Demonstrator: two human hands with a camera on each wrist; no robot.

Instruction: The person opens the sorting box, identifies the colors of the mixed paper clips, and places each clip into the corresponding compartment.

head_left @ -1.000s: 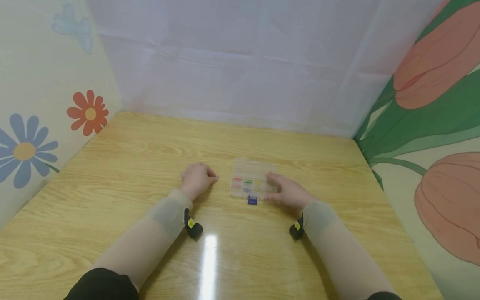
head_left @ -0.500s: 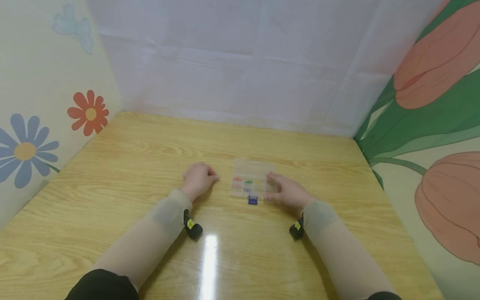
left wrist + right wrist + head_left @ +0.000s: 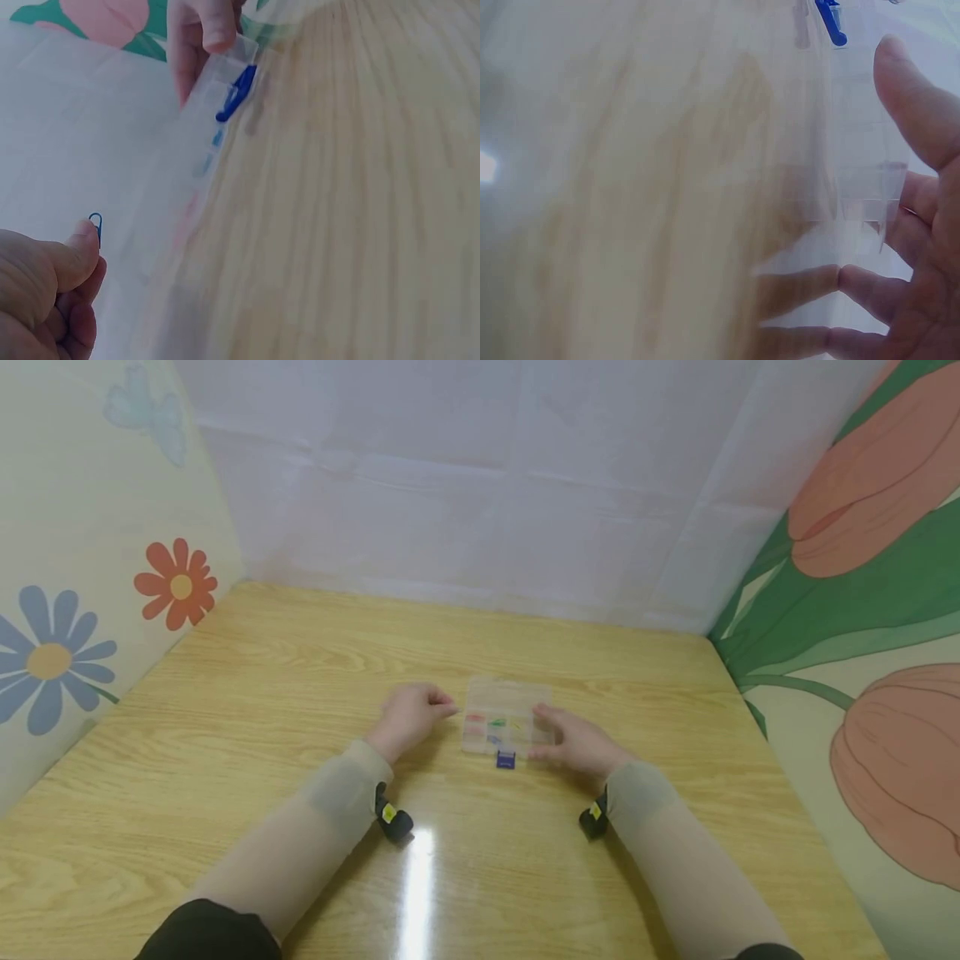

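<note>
My left hand is raised just left of a clear plastic compartment box. Thumb and forefinger pinch a small blue paper clip, its looped end sticking out above the fingertips. Small red pieces, green pieces, a yellow piece and blue pieces lie in separate compartments. A dark blue latch sits on the box's front edge. My right hand holds the box's right end, thumb by the front side and fingers around the far side. Whether the lid is raised I cannot tell.
The box stands on a wood-grain table. A white sheet hangs behind it, and flower-printed panels stand left and right. Light glares off the tabletop near the front. Each wrist carries a small black camera.
My left hand has moved right and slightly away from me, closer to the box's left side, still pinching the paper clip. The right hand and the box have stayed in place.
</note>
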